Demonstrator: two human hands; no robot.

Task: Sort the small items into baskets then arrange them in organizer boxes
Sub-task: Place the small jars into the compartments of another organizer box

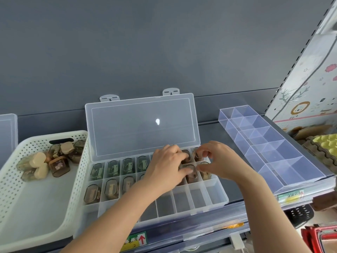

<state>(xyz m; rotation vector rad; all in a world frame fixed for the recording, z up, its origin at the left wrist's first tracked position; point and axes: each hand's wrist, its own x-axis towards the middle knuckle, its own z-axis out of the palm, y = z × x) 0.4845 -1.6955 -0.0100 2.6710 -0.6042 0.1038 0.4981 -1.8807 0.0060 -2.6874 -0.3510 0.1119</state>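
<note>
A clear organizer box (pixel 200 195) lies on the shelf with its lid (pixel 142 125) standing open. Several small bottles (pixel 112 168) stand in its back two rows, and more stand in the left of the third row. My left hand (pixel 166 168) lies over the middle compartments, its straight fingers touching brown bottles (pixel 191 173). My right hand (pixel 218 160) hovers at the box's right end, thumb and curled index finger pinching a small brown bottle (pixel 197 156) in the far right column. A white perforated basket (pixel 36 207) on the left holds several cork-capped bottles (pixel 58 165).
A clear divided tray (pixel 273 152) lies to the right of the box. Another clear box edge (pixel 8 132) shows at far left. The shelf's front rail carries a label with a red arrow (pixel 141 239). A patterned panel (pixel 310 84) and stacked goods stand at right.
</note>
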